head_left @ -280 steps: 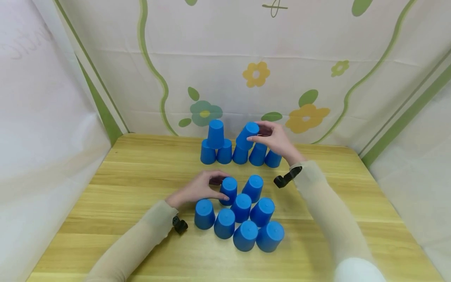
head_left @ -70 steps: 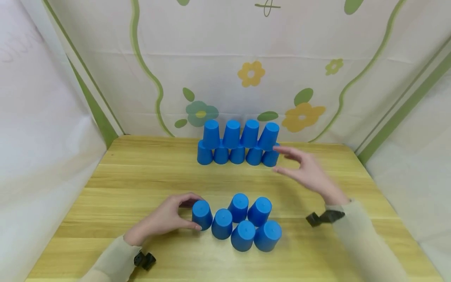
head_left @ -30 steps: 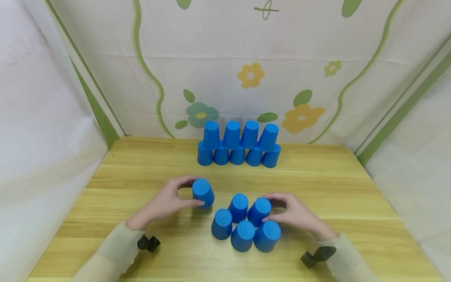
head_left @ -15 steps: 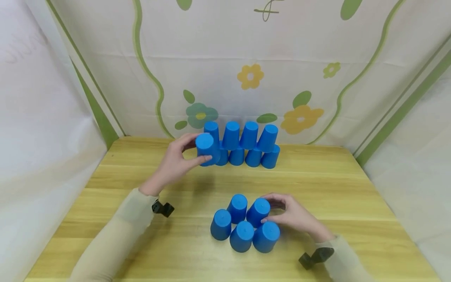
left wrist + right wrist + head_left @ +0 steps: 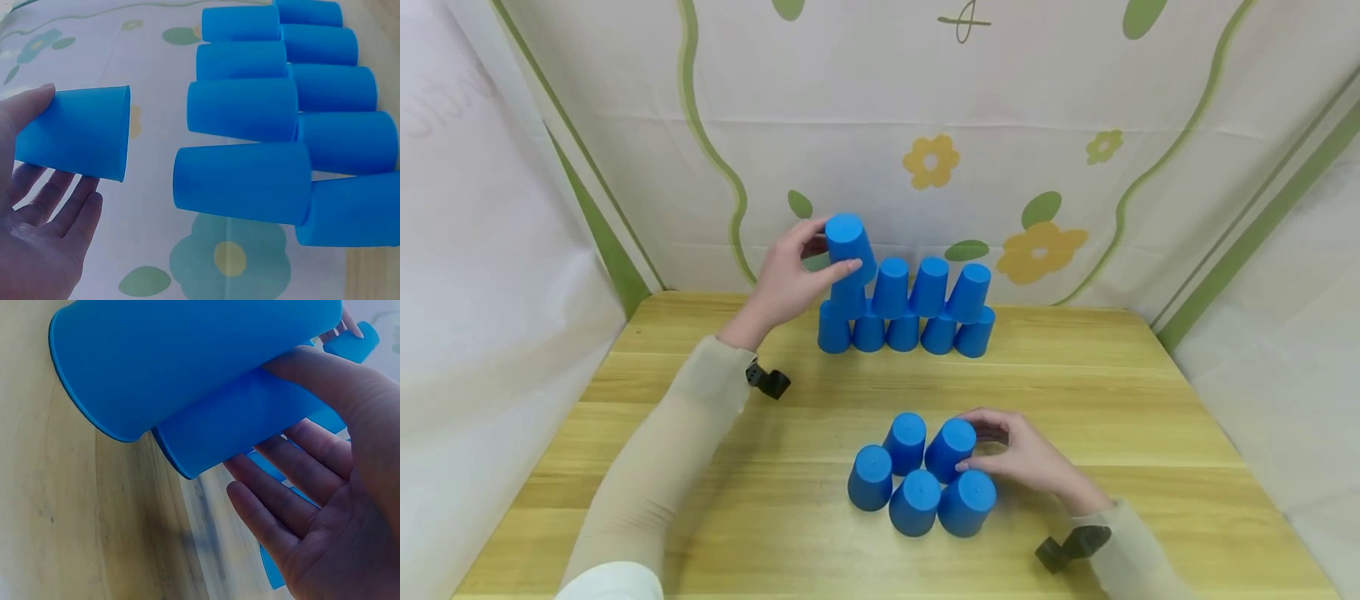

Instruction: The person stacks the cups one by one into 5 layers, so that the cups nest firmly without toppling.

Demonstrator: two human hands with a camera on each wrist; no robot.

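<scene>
In the head view, the table point(image 5: 1075, 392) bears a far two-tier row point(image 5: 891, 287) of blue cups and a near group point(image 5: 915, 504) of five. The left hand point(image 5: 790, 275) holds a raised cup point(image 5: 848, 246) at its right, above the row's left end; the right hand point(image 5: 1024, 457) grips the near group's far-right cup point(image 5: 950, 450), at its left.

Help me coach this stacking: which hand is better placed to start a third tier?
Probably the left hand: it holds a raised cup over the two-tier stack, while the right hand holds a standing cup in the nearer group.
</scene>
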